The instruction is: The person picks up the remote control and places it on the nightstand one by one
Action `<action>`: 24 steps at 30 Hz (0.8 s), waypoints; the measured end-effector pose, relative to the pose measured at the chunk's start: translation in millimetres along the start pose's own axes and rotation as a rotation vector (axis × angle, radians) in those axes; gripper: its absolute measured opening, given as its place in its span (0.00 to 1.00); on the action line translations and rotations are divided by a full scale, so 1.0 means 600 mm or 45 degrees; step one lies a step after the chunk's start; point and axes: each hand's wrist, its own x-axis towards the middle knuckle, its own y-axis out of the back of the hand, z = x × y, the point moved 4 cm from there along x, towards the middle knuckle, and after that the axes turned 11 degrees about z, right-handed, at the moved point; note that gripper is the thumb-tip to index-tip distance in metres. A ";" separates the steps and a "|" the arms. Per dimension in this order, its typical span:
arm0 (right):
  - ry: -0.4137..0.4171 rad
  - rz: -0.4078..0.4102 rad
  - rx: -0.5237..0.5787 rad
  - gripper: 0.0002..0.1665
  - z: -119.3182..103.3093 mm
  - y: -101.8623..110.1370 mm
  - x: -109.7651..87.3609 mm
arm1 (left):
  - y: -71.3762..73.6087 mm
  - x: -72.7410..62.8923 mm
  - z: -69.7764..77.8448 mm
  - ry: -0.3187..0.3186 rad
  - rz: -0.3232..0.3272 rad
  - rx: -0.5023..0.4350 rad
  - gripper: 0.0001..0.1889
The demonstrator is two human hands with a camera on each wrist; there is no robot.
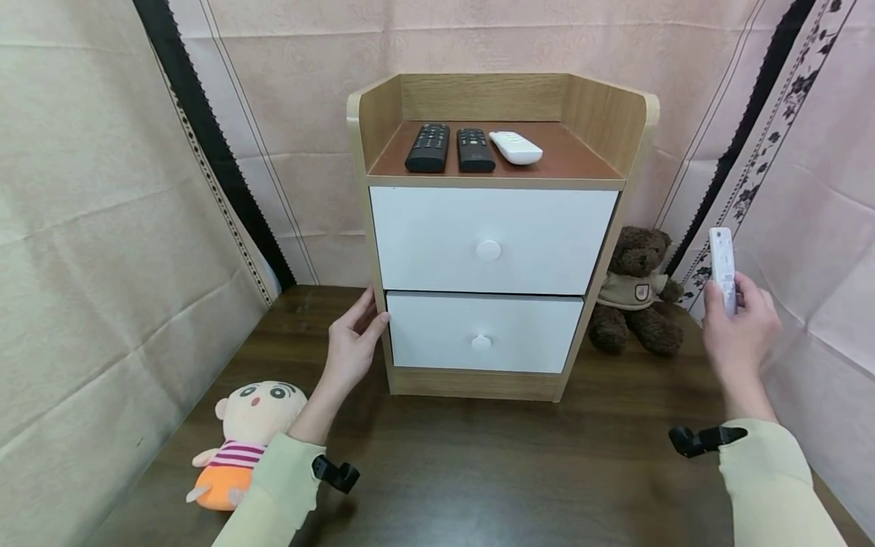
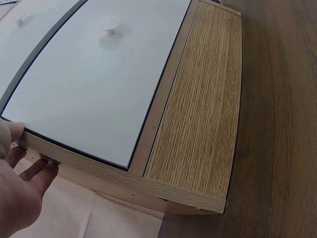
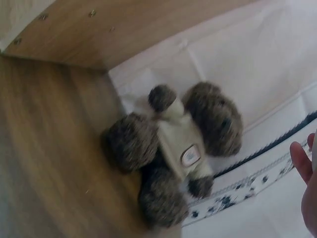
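A small wooden cabinet with two white drawers stands on the dark wooden table. My left hand rests at its left front edge, thumb on the front and fingertips against the side panel. Both the upper drawer and the lower drawer are pushed in. My right hand, raised to the right of the cabinet, holds a slim white remote control upright. Only part of that hand enters the right wrist view, at its right edge.
On the cabinet's brown top lie two black remotes and a white remote. A brown teddy bear sits right of the cabinet. Beside my left forearm is a plush doll in striped and orange clothes. Pale cloth hangs around the table.
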 end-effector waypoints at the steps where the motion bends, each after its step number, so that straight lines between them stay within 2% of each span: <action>1: 0.026 0.012 0.028 0.23 -0.009 0.000 0.001 | 0.000 0.000 0.000 -0.001 -0.001 -0.001 0.29; 7: 0.168 0.072 0.217 0.21 -0.070 0.003 0.006 | -0.001 0.001 0.000 -0.002 0.004 -0.007 0.29; 10: 0.167 0.100 0.309 0.20 -0.103 0.007 0.007 | -0.001 0.000 0.000 -0.003 0.005 -0.006 0.29; 18: 0.047 0.154 0.467 0.19 -0.200 0.035 0.001 | 0.000 0.000 -0.001 -0.008 0.004 0.003 0.29; 20: 0.071 0.171 0.519 0.19 -0.218 0.041 -0.001 | 0.000 0.000 -0.002 -0.011 0.004 0.001 0.29; 24: 0.182 0.191 0.593 0.20 -0.247 0.050 -0.002 | 0.000 0.000 -0.002 -0.008 0.003 0.001 0.30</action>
